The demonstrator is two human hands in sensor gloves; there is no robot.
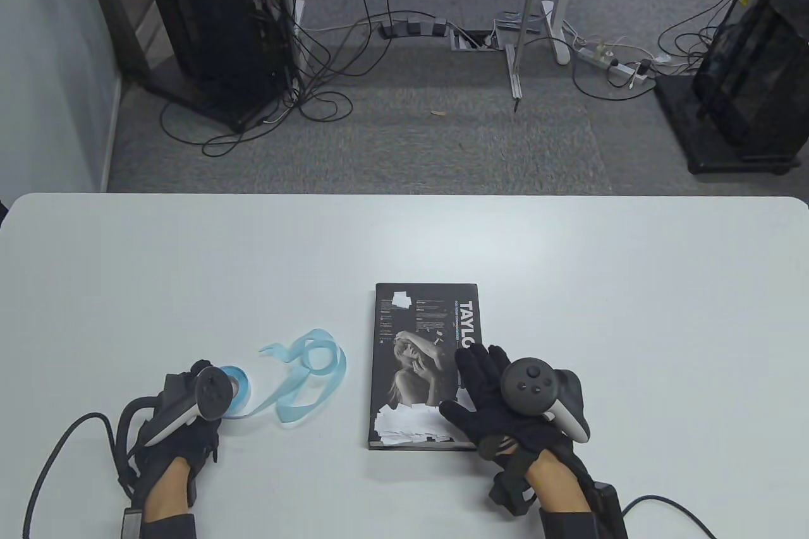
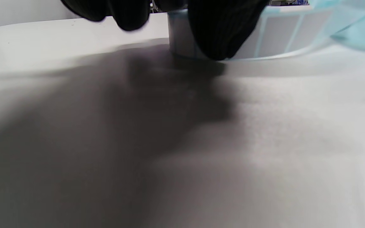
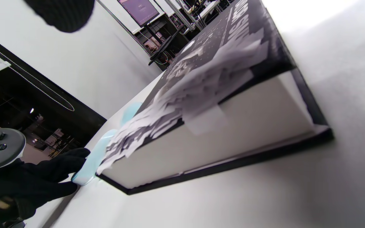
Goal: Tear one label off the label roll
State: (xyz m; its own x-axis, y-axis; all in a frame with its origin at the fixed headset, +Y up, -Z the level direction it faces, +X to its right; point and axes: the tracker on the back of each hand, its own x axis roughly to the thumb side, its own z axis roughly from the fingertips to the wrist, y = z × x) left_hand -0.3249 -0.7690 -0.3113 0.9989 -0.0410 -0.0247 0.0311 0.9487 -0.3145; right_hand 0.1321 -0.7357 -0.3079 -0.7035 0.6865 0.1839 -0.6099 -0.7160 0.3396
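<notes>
1. Left hand grips the label roll on the tabletop, fingers clamped around it.
2. Right hand rests on the book, fingers spread.

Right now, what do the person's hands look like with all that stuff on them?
Both the left hand and the right hand wear black knit gloves. Strapped on each back is a tracker like a game controller: dark grey round top with buttons, white handle. Black boxes and straps sit at the wrists, and thick black cables trail off. Bare skin shows on the forearms, then dark sleeves.
</notes>
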